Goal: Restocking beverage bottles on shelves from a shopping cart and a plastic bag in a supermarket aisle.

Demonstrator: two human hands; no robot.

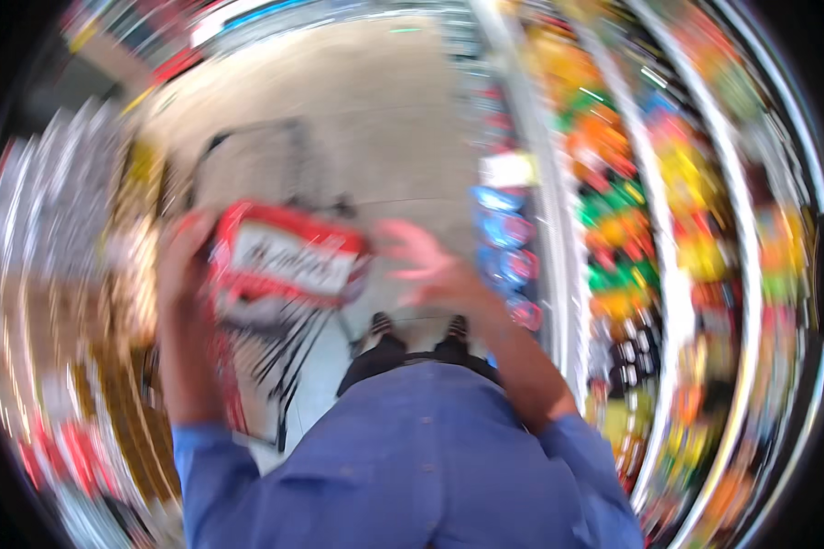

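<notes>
Your left hand (190,242) grips the left end of a red package (293,256) with a white label, up over the shopping cart (291,361)! Your right hand (421,261), fingers spread, hovers just right of it. White-edged shelves (563,229) crowd your right, packed with colourful goods (618,229); blurred stacks (59,192) line the left, beige floor (394,110) stretching far between.

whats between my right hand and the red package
Only blurred floor shows in the narrow gap between your right hand and the red package, in the head view.
</notes>
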